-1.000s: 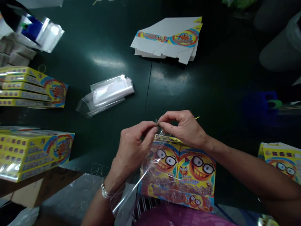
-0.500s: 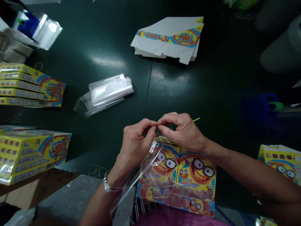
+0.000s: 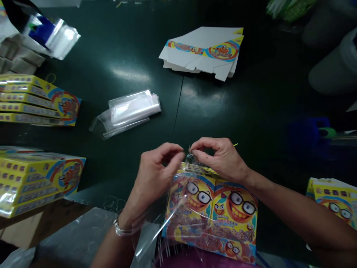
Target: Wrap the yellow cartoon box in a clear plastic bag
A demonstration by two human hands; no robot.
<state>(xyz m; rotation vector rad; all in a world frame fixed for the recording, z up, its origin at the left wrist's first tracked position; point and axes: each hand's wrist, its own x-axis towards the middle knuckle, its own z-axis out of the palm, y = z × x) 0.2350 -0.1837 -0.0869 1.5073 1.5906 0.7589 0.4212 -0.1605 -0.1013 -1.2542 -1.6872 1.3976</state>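
In front of my body leans a yellow box [image 3: 235,223] printed with grinning faces in glasses. Clear plastic film [image 3: 156,238] lies loosely over its left part and trails down past my left wrist. At the box's top edge my left hand [image 3: 154,171] is closed, thumb and forefinger pinching at the film. My right hand [image 3: 224,158] pinches a thin, bunched bit of the same film just to the right. A small gap separates the two pinches. Exactly how much film sits between the left fingertips is hard to make out.
A pile of folded clear plastic bags [image 3: 134,109] lies on the dark green table [image 3: 139,44]. Flat white printed cartons [image 3: 199,54] are farther back. Stacked yellow boxes [image 3: 41,182] stand at left, more boxes [image 3: 333,201] at right. A blue tape dispenser [image 3: 315,130] sits at right.
My fingertips, which met over the box's top edge, have drawn apart. The left hand has moved slightly left and down, the right slightly right. The view has shifted a little.
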